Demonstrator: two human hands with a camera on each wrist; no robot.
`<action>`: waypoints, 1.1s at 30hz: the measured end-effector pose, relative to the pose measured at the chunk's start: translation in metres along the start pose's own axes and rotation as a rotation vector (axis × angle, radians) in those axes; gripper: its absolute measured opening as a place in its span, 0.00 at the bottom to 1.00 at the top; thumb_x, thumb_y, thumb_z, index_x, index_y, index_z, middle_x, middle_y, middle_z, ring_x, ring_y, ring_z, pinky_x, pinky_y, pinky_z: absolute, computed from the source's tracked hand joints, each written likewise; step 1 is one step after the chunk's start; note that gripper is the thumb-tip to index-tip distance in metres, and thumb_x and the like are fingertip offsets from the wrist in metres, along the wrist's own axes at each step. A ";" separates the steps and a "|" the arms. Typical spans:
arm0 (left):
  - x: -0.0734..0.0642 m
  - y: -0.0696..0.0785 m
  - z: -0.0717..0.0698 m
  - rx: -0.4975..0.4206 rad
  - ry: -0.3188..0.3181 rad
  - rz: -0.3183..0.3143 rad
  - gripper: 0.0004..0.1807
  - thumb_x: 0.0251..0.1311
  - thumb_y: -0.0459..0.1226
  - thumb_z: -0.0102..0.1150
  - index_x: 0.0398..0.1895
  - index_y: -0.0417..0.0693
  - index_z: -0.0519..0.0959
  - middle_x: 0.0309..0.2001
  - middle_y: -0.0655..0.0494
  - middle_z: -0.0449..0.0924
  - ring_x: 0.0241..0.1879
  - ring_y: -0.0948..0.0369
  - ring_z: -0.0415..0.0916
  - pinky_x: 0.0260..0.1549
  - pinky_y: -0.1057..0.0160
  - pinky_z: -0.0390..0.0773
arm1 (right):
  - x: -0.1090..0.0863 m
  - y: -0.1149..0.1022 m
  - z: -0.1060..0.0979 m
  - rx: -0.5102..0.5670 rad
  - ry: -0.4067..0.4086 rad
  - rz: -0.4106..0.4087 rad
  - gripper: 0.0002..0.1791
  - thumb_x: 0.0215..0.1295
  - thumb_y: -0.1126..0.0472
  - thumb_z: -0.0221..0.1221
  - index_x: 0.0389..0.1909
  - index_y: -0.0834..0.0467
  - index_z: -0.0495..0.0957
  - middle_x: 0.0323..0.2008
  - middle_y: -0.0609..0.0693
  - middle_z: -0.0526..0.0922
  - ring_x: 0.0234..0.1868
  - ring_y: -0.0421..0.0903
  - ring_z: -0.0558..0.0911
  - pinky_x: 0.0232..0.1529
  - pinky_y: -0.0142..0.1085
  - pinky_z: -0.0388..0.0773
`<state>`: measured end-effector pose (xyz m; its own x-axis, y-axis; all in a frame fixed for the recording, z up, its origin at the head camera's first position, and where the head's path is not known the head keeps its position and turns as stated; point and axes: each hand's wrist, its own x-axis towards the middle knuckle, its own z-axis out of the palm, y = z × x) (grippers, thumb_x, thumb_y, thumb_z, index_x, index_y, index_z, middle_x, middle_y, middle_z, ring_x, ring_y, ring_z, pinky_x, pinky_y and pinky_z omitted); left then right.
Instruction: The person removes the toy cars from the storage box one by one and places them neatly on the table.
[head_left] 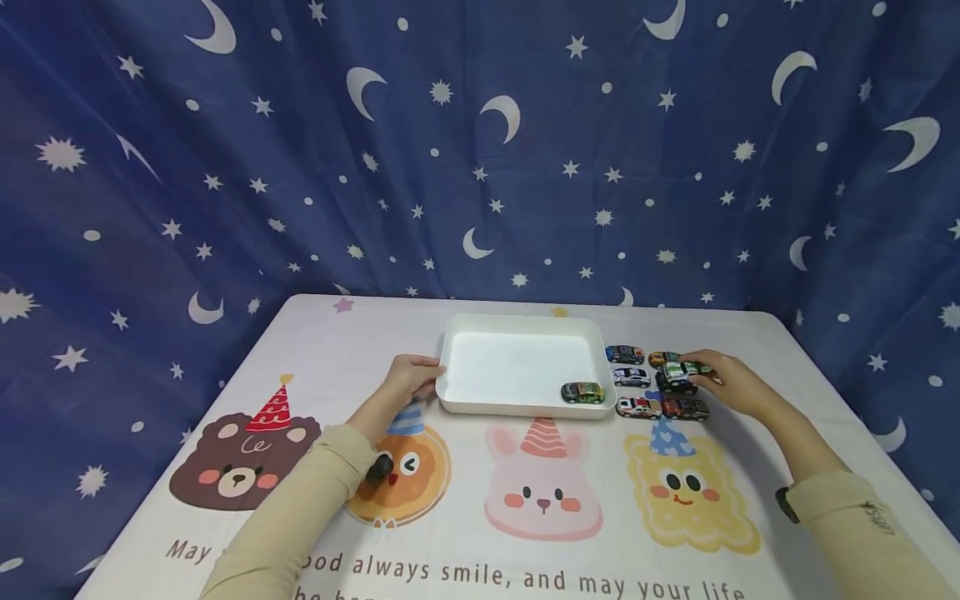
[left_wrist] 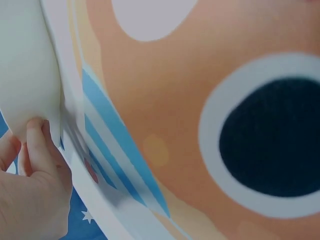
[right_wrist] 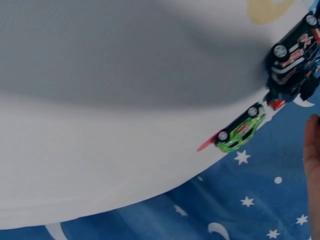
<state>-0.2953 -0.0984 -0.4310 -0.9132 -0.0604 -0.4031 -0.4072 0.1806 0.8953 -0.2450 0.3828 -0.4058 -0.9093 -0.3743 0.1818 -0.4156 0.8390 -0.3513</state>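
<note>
My left hand [head_left: 411, 379] grips the left side of a shallow white tray [head_left: 480, 410]; in the left wrist view its fingers [left_wrist: 39, 142] are at the tray's edge. A dark toy car with yellow and green markings [head_left: 582, 392] sits in the tray's front right corner. Over the cars right of the tray, my right hand [head_left: 731, 385] holds a white and green toy car [head_left: 681, 372] between thumb and fingers. Beneath it lies a black toy car [head_left: 677, 386], partly covered. Only the edge of my right hand [right_wrist: 313, 155] shows in the right wrist view.
Beside the tray's right wall stand a blue car [head_left: 626, 355], a white and blue car [head_left: 632, 377] and a white and red car [head_left: 639, 407]. Further right are a dark red car [head_left: 686, 408] and a yellow-green car [head_left: 662, 359]. A starry blue curtain [head_left: 480, 167] hangs behind the table.
</note>
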 end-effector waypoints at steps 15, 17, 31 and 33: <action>0.009 0.002 0.003 -0.018 -0.046 -0.043 0.20 0.59 0.33 0.61 0.55 0.36 0.75 0.49 0.41 0.80 0.22 0.69 0.78 0.26 0.74 0.81 | -0.016 0.027 -0.012 -0.018 0.008 0.095 0.17 0.60 0.72 0.58 0.49 0.75 0.73 0.45 0.73 0.77 0.41 0.62 0.79 0.36 0.48 0.80; 0.008 0.002 0.004 -0.019 -0.047 -0.052 0.20 0.59 0.33 0.61 0.56 0.37 0.75 0.49 0.42 0.80 0.22 0.69 0.78 0.26 0.74 0.81 | -0.020 0.030 -0.011 -0.012 0.013 0.100 0.17 0.60 0.73 0.58 0.49 0.76 0.72 0.45 0.74 0.77 0.40 0.62 0.79 0.36 0.48 0.80; 0.004 0.006 0.003 0.054 -0.016 -0.024 0.19 0.60 0.33 0.60 0.55 0.37 0.75 0.51 0.41 0.79 0.25 0.69 0.76 0.24 0.76 0.79 | -0.029 0.052 -0.006 -0.018 -0.014 0.144 0.17 0.57 0.75 0.58 0.48 0.79 0.72 0.43 0.76 0.75 0.39 0.64 0.79 0.36 0.49 0.81; 0.004 0.006 0.002 0.064 -0.007 -0.032 0.19 0.60 0.33 0.59 0.54 0.37 0.76 0.51 0.41 0.79 0.24 0.69 0.76 0.23 0.76 0.78 | -0.029 0.054 -0.002 -0.019 -0.043 0.162 0.18 0.58 0.75 0.58 0.48 0.79 0.71 0.45 0.78 0.74 0.42 0.68 0.77 0.37 0.50 0.81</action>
<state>-0.3011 -0.0960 -0.4279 -0.8996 -0.0598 -0.4325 -0.4335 0.2415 0.8682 -0.2409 0.4397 -0.4280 -0.9645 -0.2502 0.0846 -0.2638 0.8967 -0.3555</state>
